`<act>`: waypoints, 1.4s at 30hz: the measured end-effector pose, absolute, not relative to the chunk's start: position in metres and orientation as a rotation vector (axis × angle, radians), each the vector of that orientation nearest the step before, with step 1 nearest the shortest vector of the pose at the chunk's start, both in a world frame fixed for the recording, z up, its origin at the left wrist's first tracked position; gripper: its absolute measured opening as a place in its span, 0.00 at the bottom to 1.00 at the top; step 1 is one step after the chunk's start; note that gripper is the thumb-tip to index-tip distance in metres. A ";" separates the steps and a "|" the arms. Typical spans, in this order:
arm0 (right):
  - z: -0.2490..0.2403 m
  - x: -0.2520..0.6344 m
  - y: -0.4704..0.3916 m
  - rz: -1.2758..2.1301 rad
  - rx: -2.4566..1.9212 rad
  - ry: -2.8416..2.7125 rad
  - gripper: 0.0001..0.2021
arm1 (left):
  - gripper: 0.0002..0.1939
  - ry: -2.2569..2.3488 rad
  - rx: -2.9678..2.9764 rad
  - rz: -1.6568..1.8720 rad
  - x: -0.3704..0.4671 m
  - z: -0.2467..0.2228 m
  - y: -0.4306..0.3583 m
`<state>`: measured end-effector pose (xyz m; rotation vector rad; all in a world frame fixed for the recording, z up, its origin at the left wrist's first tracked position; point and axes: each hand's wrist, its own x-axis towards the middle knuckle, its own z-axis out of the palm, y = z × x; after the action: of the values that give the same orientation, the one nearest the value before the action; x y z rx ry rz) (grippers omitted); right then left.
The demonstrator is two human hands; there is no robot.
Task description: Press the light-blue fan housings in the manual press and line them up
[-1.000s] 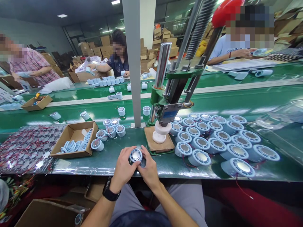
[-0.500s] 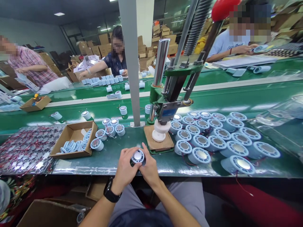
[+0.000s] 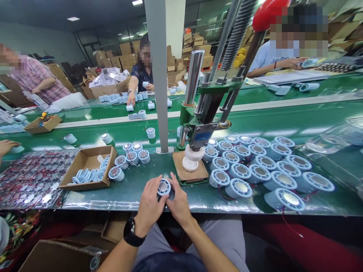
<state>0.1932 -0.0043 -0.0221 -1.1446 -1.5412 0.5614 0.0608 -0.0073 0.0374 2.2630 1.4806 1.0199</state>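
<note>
Between my two hands, near the table's front edge, is a light blue round housing point(image 3: 163, 187) with a slotted rim and a silver disc in its middle. My left hand point(image 3: 150, 200) curls around its left side, with thumb and fingers on the rim. From the right, my right hand point(image 3: 179, 200) closes on it with thumb and fingers. Just beyond my hands stands a green hand press point(image 3: 200, 130), its white round pad point(image 3: 194, 153) raised over a white cup point(image 3: 190, 164) on a brown base board point(image 3: 181, 175).
Many similar housings point(image 3: 241, 187) crowd the right side, some with red wires. A cardboard box point(image 3: 85, 185) of blue rings and several housings point(image 3: 116, 173) sit left. Wired parts point(image 3: 34, 173) cover the far left. A grey post point(image 3: 159, 75) rises behind. Co-workers sit across the line.
The housing has turned slightly in my hands, which stay almost in place. A co-worker's arm has moved to a part on the belt. Another person's hand has appeared at the left edge.
</note>
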 end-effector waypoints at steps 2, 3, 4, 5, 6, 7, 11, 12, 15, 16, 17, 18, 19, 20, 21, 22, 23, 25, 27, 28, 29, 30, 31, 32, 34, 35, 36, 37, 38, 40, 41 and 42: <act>-0.022 0.193 -0.004 0.567 -1.150 -1.543 0.39 | 0.29 1.481 2.221 0.975 0.060 0.040 -0.004; -0.022 0.193 -0.004 0.569 -1.153 -1.543 0.38 | 0.30 1.483 2.196 0.947 0.060 0.042 -0.002; -0.023 0.193 -0.004 0.569 -1.155 -1.541 0.38 | 0.30 1.486 2.173 0.920 0.059 0.045 0.000; -0.023 0.193 -0.004 0.567 -1.156 -1.540 0.38 | 0.31 1.491 2.154 0.895 0.058 0.047 0.001; -0.023 0.193 -0.004 0.567 -1.156 -1.540 0.38 | 0.32 1.495 2.138 0.873 0.058 0.049 0.003; -0.024 0.193 -0.004 0.566 -1.156 -1.541 0.38 | 0.33 1.500 2.123 0.855 0.058 0.051 0.003; -0.023 0.194 -0.005 0.569 -1.166 -1.552 0.39 | 0.33 1.516 2.076 0.827 0.059 0.054 0.002; -0.023 0.194 -0.005 0.570 -1.169 -1.552 0.39 | 0.32 1.518 2.068 0.830 0.059 0.054 0.002; -0.022 0.194 -0.005 0.568 -1.171 -1.547 0.39 | 0.32 1.513 2.052 0.834 0.060 0.054 0.001; -0.021 0.194 -0.005 0.567 -1.169 -1.545 0.39 | 0.32 1.510 2.048 0.834 0.060 0.054 0.001; -0.021 0.194 -0.005 0.569 -1.167 -1.545 0.39 | 0.32 1.506 2.047 0.839 0.060 0.054 0.001; -0.021 0.194 -0.006 0.571 -1.167 -1.547 0.39 | 0.32 1.501 2.048 0.847 0.060 0.053 0.002; -0.021 0.194 -0.006 0.574 -1.168 -1.550 0.38 | 0.31 1.496 2.050 0.859 0.060 0.053 0.002; -0.021 0.194 -0.006 0.578 -1.168 -1.552 0.38 | 0.31 1.491 2.050 0.870 0.060 0.052 0.002; -0.022 0.194 -0.006 0.581 -1.168 -1.552 0.38 | 0.31 1.487 2.046 0.880 0.060 0.051 0.001; -0.022 0.194 -0.006 0.581 -1.167 -1.550 0.38 | 0.31 1.486 2.040 0.888 0.060 0.051 0.001; -0.022 0.194 -0.006 0.578 -1.164 -1.547 0.38 | 0.31 1.486 2.031 0.896 0.060 0.050 0.000; -0.022 0.194 -0.006 0.571 -1.159 -1.539 0.39 | 0.31 1.491 2.009 0.918 0.061 0.048 -0.001; -0.021 0.194 -0.006 0.570 -1.161 -1.539 0.39 | 0.30 1.507 1.977 0.953 0.062 0.046 -0.003; -0.020 0.194 -0.006 0.574 -1.166 -1.541 0.39 | 0.30 1.518 1.957 0.968 0.063 0.046 -0.003; -0.019 0.193 -0.006 0.577 -1.173 -1.545 0.39 | 0.30 1.531 1.934 0.979 0.063 0.045 -0.004; -0.019 0.193 -0.005 0.578 -1.180 -1.556 0.38 | 0.31 1.541 1.911 0.985 0.064 0.045 -0.004; -0.020 0.193 -0.005 0.573 -1.183 -1.575 0.37 | 0.31 1.546 1.894 0.988 0.064 0.044 -0.005; -0.020 0.193 -0.005 0.565 -1.184 -1.602 0.35 | 0.31 1.548 1.882 0.991 0.065 0.043 -0.005; -0.021 0.196 -0.005 0.555 -1.186 -1.688 0.33 | 0.30 1.547 1.870 1.013 0.066 0.038 -0.006; -0.018 0.200 -0.005 0.561 -1.191 -1.753 0.34 | 0.29 1.541 1.870 1.027 0.066 0.035 -0.006; -0.013 0.206 -0.005 0.571 -1.194 -1.835 0.34 | 0.29 1.531 1.869 1.041 0.067 0.031 -0.006; -0.003 0.214 -0.005 0.573 -1.194 -1.929 0.35 | 0.28 1.515 1.867 1.050 0.067 0.027 -0.006; 0.013 0.225 -0.005 0.548 -1.182 -2.025 0.35 | 0.28 1.494 1.862 1.053 0.068 0.023 -0.006; 0.064 0.253 -0.003 0.346 -1.117 -2.132 0.32 | 0.28 1.468 1.837 1.041 0.069 0.018 -0.005; 0.100 0.270 0.000 0.173 -1.076 -2.118 0.28 | 0.28 1.471 1.816 1.033 0.069 0.017 -0.003; 0.140 0.286 0.005 -0.038 -1.035 -2.047 0.25 | 0.27 1.483 1.792 1.023 0.069 0.017 -0.001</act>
<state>0.2862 0.0048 0.1397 -1.0355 -2.0465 -0.0377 0.0691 -0.0009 0.0174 1.7920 1.4830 1.0225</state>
